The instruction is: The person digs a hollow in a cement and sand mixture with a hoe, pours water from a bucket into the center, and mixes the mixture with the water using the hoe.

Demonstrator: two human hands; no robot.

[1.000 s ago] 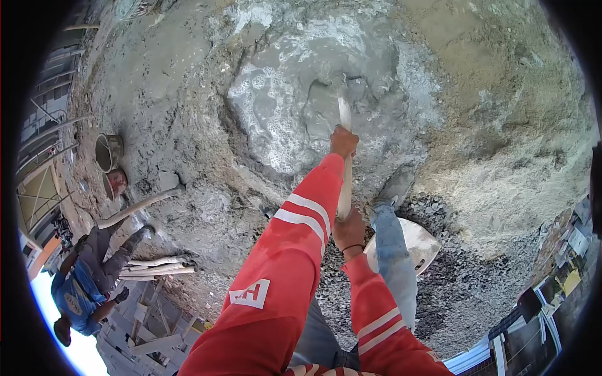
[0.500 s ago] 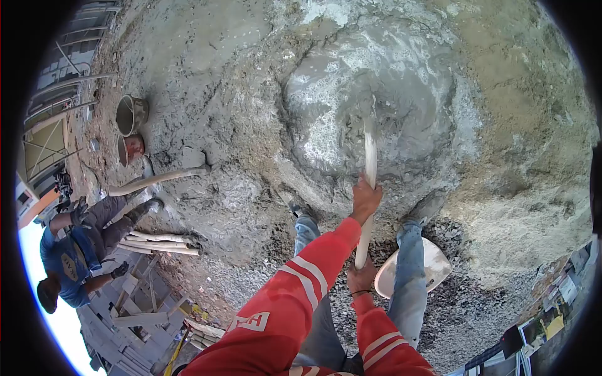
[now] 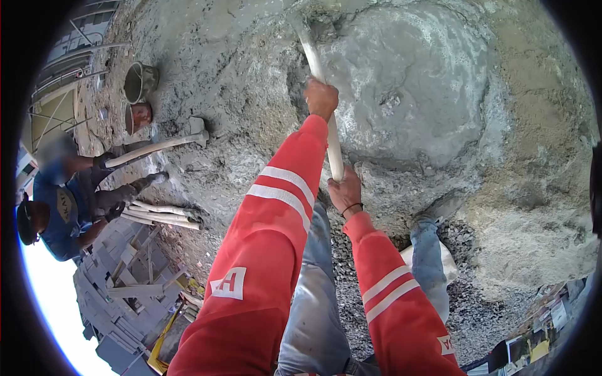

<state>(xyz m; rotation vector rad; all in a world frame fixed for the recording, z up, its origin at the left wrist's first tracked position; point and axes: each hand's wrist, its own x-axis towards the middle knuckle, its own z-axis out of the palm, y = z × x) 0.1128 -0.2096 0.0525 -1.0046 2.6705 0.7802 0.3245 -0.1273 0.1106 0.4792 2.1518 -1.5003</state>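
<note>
My left hand (image 3: 321, 97) grips the middle of the pale shaft of a long wooden-handled tool (image 3: 332, 141). Lower down, my right hand (image 3: 345, 188) is closed around the shaft's near end. The tool slants up and left, and its far end reaches the mix at the left rim of the round wet pool. Grey mix hides the shape of its head. Beside the shaft, to the right, lies the pool of wet grey mortar (image 3: 407, 94), with pale foam streaks and a raised rim.
At left a co-worker in a blue shirt (image 3: 66, 207) holds another long-handled tool (image 3: 157, 147). Two buckets, one grey (image 3: 141, 83) and one reddish (image 3: 138, 117), stand beyond. Wooden poles (image 3: 163, 216) lie nearby. A pale tub (image 3: 448, 263) sits behind my right leg on gravel (image 3: 476, 313).
Both my hands and the tool have moved forward and left, from the pool's middle to its left rim. The foam is more smeared. The co-worker's tool and body have shifted slightly.
</note>
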